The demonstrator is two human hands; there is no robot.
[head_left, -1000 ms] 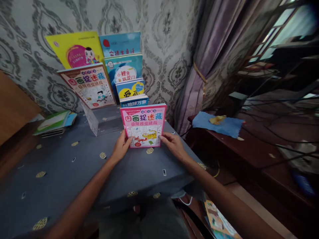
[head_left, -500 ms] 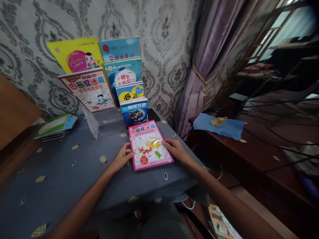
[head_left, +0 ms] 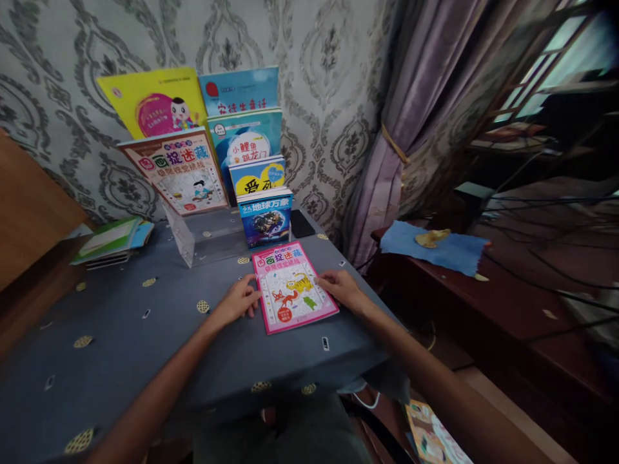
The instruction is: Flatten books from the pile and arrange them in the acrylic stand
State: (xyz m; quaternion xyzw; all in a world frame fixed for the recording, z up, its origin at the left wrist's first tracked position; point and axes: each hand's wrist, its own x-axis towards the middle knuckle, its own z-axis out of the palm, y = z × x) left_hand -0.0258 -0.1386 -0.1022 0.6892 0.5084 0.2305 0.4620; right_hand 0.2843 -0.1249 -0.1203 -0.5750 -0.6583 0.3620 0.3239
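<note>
A pink-bordered picture book with a tiger and a fox on its cover lies flat on the cloth-covered table. My left hand is at its left edge, fingers loosely bent and apart, thumb tip close to the border. At the right edge, my right hand has its thumb and fingertips on the cover; the fingers' undersides are hidden. Just beyond stands a row of books, with a blue Earth book in front. A similar brown-bordered picture book leans in a clear stand.
Behind these are a yellow book and several blue ones against the patterned wall. A dark flat object sits beside the Earth book. Stacked books lie at left. On the right, a blue cloth covers part of a dark red bench.
My left thumb has drawn back slightly from the cover to the edge. My right hand stays on the book's right edge. The view has shifted a little.
</note>
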